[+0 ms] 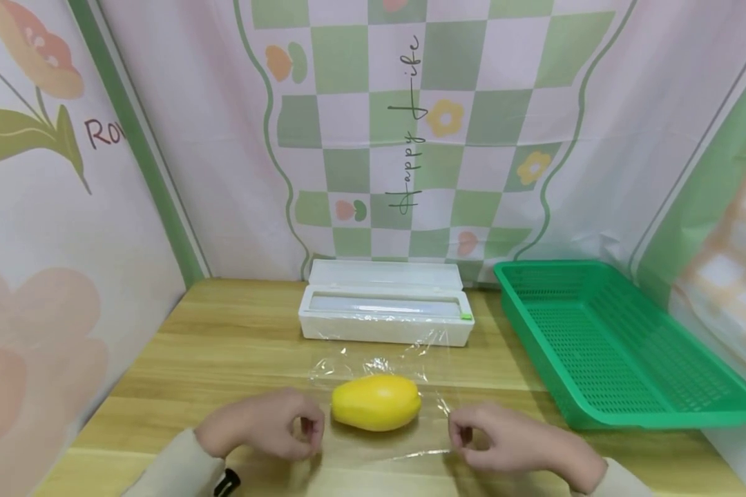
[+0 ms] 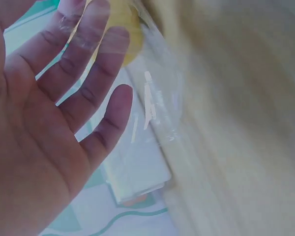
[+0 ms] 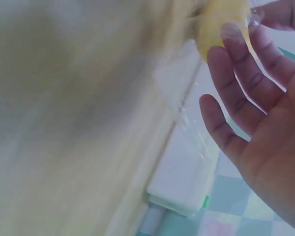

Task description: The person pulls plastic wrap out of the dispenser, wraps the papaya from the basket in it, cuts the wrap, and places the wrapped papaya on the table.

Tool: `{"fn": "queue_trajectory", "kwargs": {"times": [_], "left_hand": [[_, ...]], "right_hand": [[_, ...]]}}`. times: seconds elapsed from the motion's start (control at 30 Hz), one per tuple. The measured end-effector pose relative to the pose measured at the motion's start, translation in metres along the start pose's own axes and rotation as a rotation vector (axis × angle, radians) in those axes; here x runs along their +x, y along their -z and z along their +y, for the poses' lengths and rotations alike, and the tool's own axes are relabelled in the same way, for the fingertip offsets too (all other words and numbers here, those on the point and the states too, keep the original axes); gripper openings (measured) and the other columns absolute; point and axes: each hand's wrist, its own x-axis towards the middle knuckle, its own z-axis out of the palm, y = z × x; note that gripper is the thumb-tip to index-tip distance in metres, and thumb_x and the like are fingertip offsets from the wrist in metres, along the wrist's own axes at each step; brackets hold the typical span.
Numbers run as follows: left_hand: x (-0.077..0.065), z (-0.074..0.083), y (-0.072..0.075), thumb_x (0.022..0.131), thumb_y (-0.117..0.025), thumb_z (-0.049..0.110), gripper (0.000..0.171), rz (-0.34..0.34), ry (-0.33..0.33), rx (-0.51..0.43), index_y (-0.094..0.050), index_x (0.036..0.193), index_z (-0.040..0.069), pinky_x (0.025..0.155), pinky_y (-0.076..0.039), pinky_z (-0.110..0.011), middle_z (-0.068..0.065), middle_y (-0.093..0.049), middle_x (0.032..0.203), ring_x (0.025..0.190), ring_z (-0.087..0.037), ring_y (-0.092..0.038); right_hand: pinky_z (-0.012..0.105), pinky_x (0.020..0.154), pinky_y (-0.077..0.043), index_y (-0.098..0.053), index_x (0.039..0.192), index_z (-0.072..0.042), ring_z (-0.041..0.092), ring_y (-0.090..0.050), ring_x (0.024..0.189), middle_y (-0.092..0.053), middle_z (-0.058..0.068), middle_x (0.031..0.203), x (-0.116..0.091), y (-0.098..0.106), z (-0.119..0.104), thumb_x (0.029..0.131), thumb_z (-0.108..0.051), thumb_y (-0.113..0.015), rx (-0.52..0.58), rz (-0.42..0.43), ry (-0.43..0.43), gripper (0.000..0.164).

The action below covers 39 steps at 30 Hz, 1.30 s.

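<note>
A yellow papaya lies on its side on a sheet of clear cling film in the middle of the wooden table. My left hand pinches the film's near edge left of the fruit, thumb and forefinger together. To the right, my right hand pinches the opposite near corner, with creases running from its fingertips. In the wrist views the other fingers of both hands are loosely spread, and film shows around the papaya. Both hands are apart from the fruit.
Behind the papaya stands a white cling film box with its lid raised; the film's far side lies against its front. A green plastic basket stands at the right. Patterned cloth hangs behind and beside the table.
</note>
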Motion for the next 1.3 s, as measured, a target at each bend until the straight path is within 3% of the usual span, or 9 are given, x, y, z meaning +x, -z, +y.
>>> {"fn": "queue_trajectory", "kwargs": {"times": [0.3,0.53,0.73,0.83,0.9,1.07,1.3], "left_hand": [[0.004,-0.006,0.012,0.082,-0.066,-0.001,0.018,0.128,-0.087,-0.029,-0.064,0.086,0.017,0.078,-0.055,-0.021,0.018,-0.060,0.086,0.083,0.001,-0.059],[0.004,-0.021,0.011,0.090,-0.068,0.005,0.013,0.217,-0.012,-0.147,-0.065,0.093,0.017,0.078,-0.057,-0.026,0.012,-0.066,0.089,0.084,-0.005,-0.062],[0.004,-0.033,0.008,0.092,-0.069,0.010,0.009,0.266,0.065,-0.179,-0.066,0.098,0.016,0.079,-0.057,-0.028,0.010,-0.065,0.090,0.085,-0.008,-0.062],[0.006,-0.040,0.005,0.095,-0.067,0.014,0.015,0.274,0.087,-0.184,-0.067,0.110,0.015,0.079,-0.057,-0.029,0.008,-0.065,0.091,0.085,-0.009,-0.062],[0.007,-0.043,0.004,0.096,-0.067,0.016,0.022,0.276,0.091,-0.195,-0.068,0.118,0.014,0.080,-0.056,-0.029,0.006,-0.066,0.092,0.086,-0.009,-0.062],[0.010,-0.048,0.001,0.099,-0.062,0.014,0.025,0.278,0.082,-0.192,-0.070,0.123,0.016,0.080,-0.056,-0.029,0.001,-0.069,0.102,0.089,-0.009,-0.062],[0.016,-0.054,0.000,0.100,-0.060,0.015,0.023,0.304,0.110,-0.164,-0.072,0.120,0.017,0.077,-0.055,-0.029,0.004,-0.065,0.101,0.086,-0.010,-0.059]], "right_hand": [[0.025,0.066,-0.054,-0.055,0.089,-0.023,-0.001,-0.055,0.078,-0.055,-0.019,0.084,0.011,0.019,-0.001,0.082,0.001,-0.066,-0.063,0.128,0.007,0.027],[0.028,0.066,-0.055,-0.056,0.089,-0.020,0.000,-0.056,0.075,-0.057,-0.018,0.081,0.014,0.018,0.013,0.082,0.003,-0.065,-0.049,0.203,-0.038,0.026],[0.027,0.068,-0.056,-0.057,0.089,-0.017,0.003,-0.058,0.076,-0.061,-0.011,0.080,0.017,0.014,0.025,0.082,0.005,-0.065,-0.008,0.243,-0.089,0.025],[0.026,0.069,-0.056,-0.061,0.096,-0.014,0.004,-0.059,0.077,-0.063,-0.007,0.082,0.018,0.013,0.030,0.085,0.004,-0.066,0.030,0.234,-0.105,0.023],[0.027,0.070,-0.056,-0.063,0.110,-0.011,0.005,-0.060,0.078,-0.064,-0.007,0.083,0.019,0.013,0.033,0.088,0.003,-0.066,0.060,0.208,-0.102,0.026],[0.027,0.064,-0.055,-0.051,0.143,-0.012,0.003,-0.056,0.071,-0.062,-0.004,0.081,0.024,0.010,0.038,0.093,0.003,-0.061,0.102,0.109,-0.118,0.054],[0.028,0.059,-0.054,-0.053,0.147,-0.022,0.005,-0.055,0.069,-0.063,-0.001,0.087,0.032,0.008,0.044,0.096,-0.001,-0.056,0.104,0.058,-0.215,0.054]]}}
